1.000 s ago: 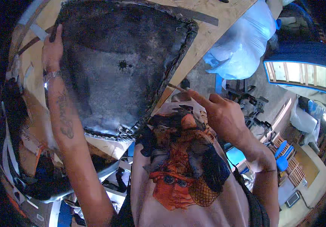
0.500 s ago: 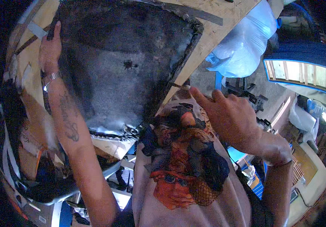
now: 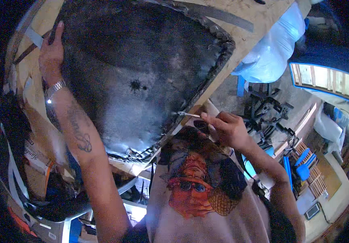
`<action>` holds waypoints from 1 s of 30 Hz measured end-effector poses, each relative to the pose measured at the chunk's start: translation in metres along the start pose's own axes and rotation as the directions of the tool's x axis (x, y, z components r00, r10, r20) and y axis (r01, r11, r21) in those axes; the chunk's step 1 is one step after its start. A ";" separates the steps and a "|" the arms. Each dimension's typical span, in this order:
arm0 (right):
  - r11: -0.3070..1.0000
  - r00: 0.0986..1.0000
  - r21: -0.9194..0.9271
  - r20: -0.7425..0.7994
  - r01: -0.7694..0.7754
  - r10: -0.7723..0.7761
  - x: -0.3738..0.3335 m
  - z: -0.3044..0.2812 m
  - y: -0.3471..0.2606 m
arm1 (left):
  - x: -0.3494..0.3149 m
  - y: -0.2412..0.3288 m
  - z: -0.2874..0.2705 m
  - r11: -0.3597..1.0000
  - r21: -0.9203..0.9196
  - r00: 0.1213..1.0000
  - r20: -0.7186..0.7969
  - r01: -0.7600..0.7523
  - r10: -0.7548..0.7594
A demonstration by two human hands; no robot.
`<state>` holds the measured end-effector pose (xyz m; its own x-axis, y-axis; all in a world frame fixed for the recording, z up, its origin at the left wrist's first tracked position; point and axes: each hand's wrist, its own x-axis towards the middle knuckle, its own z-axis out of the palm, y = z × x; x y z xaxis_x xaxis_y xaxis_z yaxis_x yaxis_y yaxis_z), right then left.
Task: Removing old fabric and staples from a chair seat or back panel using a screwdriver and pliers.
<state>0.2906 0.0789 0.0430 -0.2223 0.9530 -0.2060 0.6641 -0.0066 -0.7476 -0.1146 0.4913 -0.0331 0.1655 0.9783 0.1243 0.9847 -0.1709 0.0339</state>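
A dark, worn panel like the underside of a seat (image 3: 121,115), with ragged fabric rolled along its edges, lies on the plywood surface. Around its far left edge my left hand (image 3: 53,54) is closed, thumb pointing away; its other fingers are mostly hidden. My right hand (image 3: 229,129) grips a slim screwdriver-like tool (image 3: 188,115) with a shiny flat metal tip. That tip reaches over the panel's right edge, close to the rolled fabric; whether it touches I cannot tell. The handle is covered by my fingers. A small dark ragged spot (image 3: 135,84) marks the panel's middle.
A flat grey strip (image 3: 223,18) lies on the plywood (image 3: 249,34) at the far right. Beyond the edge hangs a pale plastic bag (image 3: 273,48). Black clamp-like metal parts (image 3: 269,101) are on the floor to the right. A cardboard box (image 3: 36,162) stands at the left.
My right hand has come down and nearer my body, bringing the tool's tip over the panel's edge. My left hand keeps its hold. The view has shifted slightly.
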 end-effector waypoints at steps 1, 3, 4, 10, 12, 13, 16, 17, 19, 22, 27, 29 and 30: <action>1.000 1.000 0.001 -0.003 0.005 -0.005 0.001 -0.016 -0.014 | 0.001 -0.004 -0.001 0.967 0.156 0.979 0.015 -0.201 0.201; 0.961 0.984 -0.235 0.066 -0.147 0.167 -0.008 -0.036 -0.037 | 0.001 0.021 -0.011 1.000 -0.008 1.000 0.009 0.019 -0.019; 0.930 0.983 -0.331 0.036 -0.159 0.180 -0.018 -0.036 -0.037 | 0.003 0.039 -0.015 0.953 -0.178 0.970 0.047 0.244 -0.239; 0.921 0.973 -0.332 0.037 -0.204 0.229 -0.021 -0.043 -0.055 | 0.004 0.041 -0.026 0.939 -0.221 0.964 0.093 0.262 -0.247; 0.913 0.971 -0.348 0.029 -0.212 0.237 -0.019 -0.044 -0.058 | 0.004 0.039 -0.025 0.937 -0.224 0.964 0.083 0.267 -0.255; 0.904 0.964 -0.366 0.060 -0.220 0.259 -0.018 -0.045 -0.059 | 0.005 0.040 -0.025 0.936 -0.225 0.963 0.072 0.269 -0.259; 0.875 0.948 -0.424 0.098 -0.235 0.302 -0.015 -0.047 -0.069 | 0.009 0.037 -0.023 0.946 -0.251 0.978 0.097 0.204 -0.185; 0.857 0.942 -0.458 0.106 -0.237 0.318 -0.013 -0.049 -0.073 | 0.009 0.033 -0.022 0.945 -0.251 0.977 0.099 0.208 -0.188; 0.846 0.937 -0.474 0.112 -0.243 0.332 -0.009 -0.053 -0.085 | 0.008 0.028 -0.017 0.963 -0.232 0.990 0.011 0.138 -0.139; 0.808 0.897 -0.518 0.159 -0.280 0.412 0.001 -0.065 -0.098 | -0.005 0.060 -0.033 0.926 -0.265 0.963 0.052 0.269 -0.265; 0.758 0.845 -0.596 0.235 -0.265 0.481 0.011 -0.076 -0.114 | 0.021 0.012 -0.002 0.971 -0.189 0.989 0.044 0.146 -0.140; 0.761 0.864 -0.614 0.248 -0.209 0.438 0.014 -0.078 -0.113 | 0.021 0.011 0.001 0.970 -0.183 0.986 0.080 0.160 -0.147; 0.760 0.864 -0.616 0.251 -0.206 0.437 0.015 -0.078 -0.111 | 0.020 0.012 0.004 0.975 -0.181 0.991 0.035 0.132 -0.128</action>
<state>0.2694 0.1175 0.1727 -0.0807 0.7440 -0.6633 0.9904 -0.0149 -0.1373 -0.0994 0.5094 -0.0341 0.0404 0.9956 0.0840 0.9717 -0.0587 0.2287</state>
